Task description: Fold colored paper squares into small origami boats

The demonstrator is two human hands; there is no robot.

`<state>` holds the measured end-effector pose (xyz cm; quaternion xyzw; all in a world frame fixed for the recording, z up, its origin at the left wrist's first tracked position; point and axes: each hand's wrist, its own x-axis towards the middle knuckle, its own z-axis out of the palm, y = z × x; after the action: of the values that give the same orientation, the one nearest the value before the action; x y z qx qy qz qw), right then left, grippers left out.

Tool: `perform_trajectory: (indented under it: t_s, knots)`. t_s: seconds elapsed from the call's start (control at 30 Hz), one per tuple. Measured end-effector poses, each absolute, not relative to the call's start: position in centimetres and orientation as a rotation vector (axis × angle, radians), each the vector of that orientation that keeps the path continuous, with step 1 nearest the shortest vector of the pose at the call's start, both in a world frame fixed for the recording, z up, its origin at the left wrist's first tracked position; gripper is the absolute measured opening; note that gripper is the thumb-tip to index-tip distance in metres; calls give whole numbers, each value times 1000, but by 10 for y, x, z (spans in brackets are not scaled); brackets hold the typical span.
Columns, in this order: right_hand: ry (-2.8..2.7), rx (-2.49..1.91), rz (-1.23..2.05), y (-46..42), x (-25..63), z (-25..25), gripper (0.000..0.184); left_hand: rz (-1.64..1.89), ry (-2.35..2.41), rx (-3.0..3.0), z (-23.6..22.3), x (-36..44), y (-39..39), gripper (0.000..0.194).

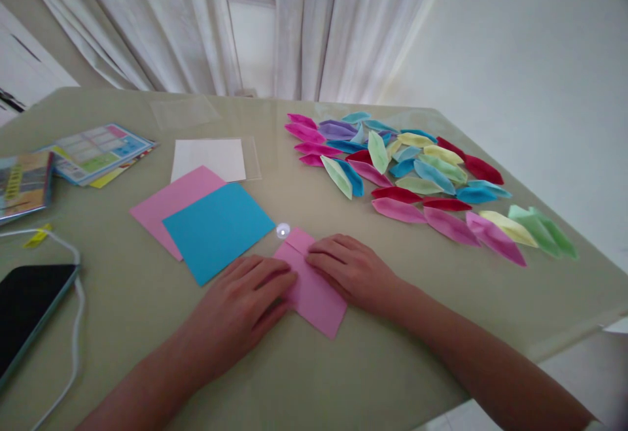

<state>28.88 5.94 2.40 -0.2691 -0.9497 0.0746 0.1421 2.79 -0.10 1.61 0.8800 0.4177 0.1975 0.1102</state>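
1. The folded pink paper (318, 303) lay on the table (343, 379) between both hands, a narrow flap showing across its far end.
2. The left hand (252, 300) rested its fingertips on the paper's left side.
3. The right hand (356, 271) lay over the right side, fingers together; whether either hand pinched the paper, I could not tell.
4. A blue sheet (218, 231) overlapped a flat pink sheet (171, 201), near the left hand.
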Motion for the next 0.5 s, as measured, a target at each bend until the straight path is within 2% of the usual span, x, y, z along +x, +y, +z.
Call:
perform_trajectory:
  t_s: [0.07, 0.17, 0.23, 0.5]
  knots:
    - [-2742, -758, 262, 54, 291, 27, 27, 632, 1231, 2598, 16, 33, -3, 21]
    - [-2806, -722, 310, 48, 293, 35, 56, 663, 1239, 2685, 16, 39, -6, 17]
    - [-2836, -722, 317, 45, 295, 38, 63, 651, 1233, 2736, 16, 39, -6, 16]
    - [-2874, -719, 368, 42, 299, 38, 53, 501, 1037, 2816, 23, 21, -1, 21]
